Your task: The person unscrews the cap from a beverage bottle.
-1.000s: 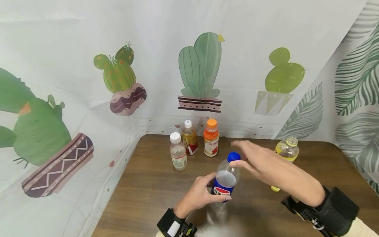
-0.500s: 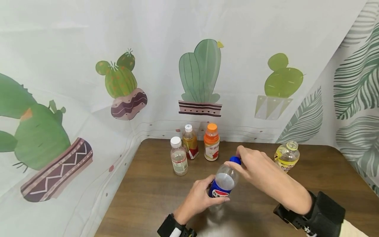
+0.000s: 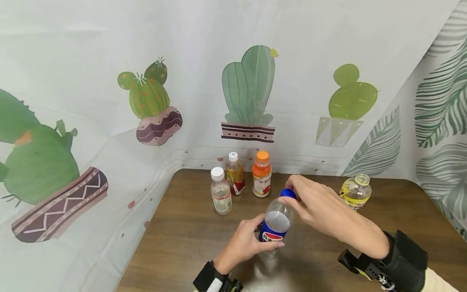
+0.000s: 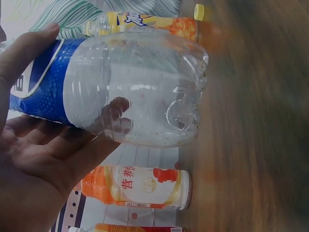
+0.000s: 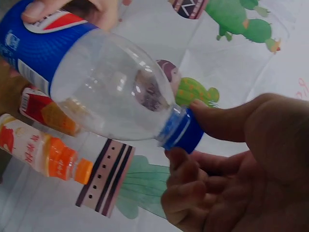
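In the head view, my left hand [image 3: 245, 240] grips a clear plastic soda bottle [image 3: 276, 221] round its blue label. The left wrist view shows the thumb and fingers on opposite sides of the label and the see-through lower part of the bottle, with no drink visible in it. My right hand [image 3: 316, 202] is at the top, pinching the blue cap [image 3: 288, 194] between thumb and fingers. Seen from the right wrist, the cap [image 5: 186, 130] sits on the bottle neck, thumb on one side and curled fingers on the other.
Behind stand a white-capped clear bottle [image 3: 221, 194], an amber drink bottle [image 3: 235, 176] and an orange-capped bottle [image 3: 262, 176]. An uncapped yellow-labelled bottle [image 3: 355, 190] stands at the right, with a yellow cap [image 4: 199, 12] near it. A cactus-print cloth [image 3: 197, 81] hangs behind the wooden table [image 3: 175, 239].
My right hand, earlier with its fingers stretched out over the cap, has closed its fingers and thumb onto it. My left hand keeps its grip on the soda bottle.
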The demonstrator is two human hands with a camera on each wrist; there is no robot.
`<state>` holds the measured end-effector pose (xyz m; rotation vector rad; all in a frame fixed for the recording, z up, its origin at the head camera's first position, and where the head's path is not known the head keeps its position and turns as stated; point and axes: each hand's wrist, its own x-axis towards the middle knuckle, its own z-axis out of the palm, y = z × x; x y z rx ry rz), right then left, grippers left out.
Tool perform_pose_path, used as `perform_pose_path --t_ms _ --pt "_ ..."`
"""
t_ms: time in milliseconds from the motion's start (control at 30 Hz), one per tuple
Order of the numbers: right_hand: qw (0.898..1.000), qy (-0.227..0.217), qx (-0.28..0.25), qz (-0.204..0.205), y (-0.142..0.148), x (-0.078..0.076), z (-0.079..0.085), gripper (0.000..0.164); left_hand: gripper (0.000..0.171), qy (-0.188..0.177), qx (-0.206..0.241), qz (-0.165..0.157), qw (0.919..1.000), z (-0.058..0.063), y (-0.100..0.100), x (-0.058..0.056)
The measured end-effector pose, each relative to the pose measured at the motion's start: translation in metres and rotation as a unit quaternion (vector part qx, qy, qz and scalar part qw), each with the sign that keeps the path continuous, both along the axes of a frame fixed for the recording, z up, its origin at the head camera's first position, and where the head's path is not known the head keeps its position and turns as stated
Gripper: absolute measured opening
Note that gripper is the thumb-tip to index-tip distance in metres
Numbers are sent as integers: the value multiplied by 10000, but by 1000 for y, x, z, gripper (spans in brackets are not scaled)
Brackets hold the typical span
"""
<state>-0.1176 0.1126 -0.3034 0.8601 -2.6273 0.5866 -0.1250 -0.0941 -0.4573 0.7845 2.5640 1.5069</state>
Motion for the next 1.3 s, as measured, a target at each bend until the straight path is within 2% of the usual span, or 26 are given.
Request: perform_pose_path --t_ms 467,667,767,900,1067,1300 --pt "9983 7 217 549 10 0 9 18 53 190 13 -139 9997 4 0 -1" --pt "9972 -254 241 663 16 0 10 18 54 208 -98 -135 9996 4 2 0" --pt "9969 -500 436 418 16 1 12 32 54 285 -158 -136 9994 2 2 1" --pt "9954 -724 600 -198 16 4 16 52 53 328 -121 -191 9992 0 2 3" --pt "9932 -620 668 -728 11 8 21 44 54 321 -169 -165 9992 -1 2 3" --pt "9921 -408 858 -823 4 13 15 42 55 242 -277 -137 9992 -1 4 4"
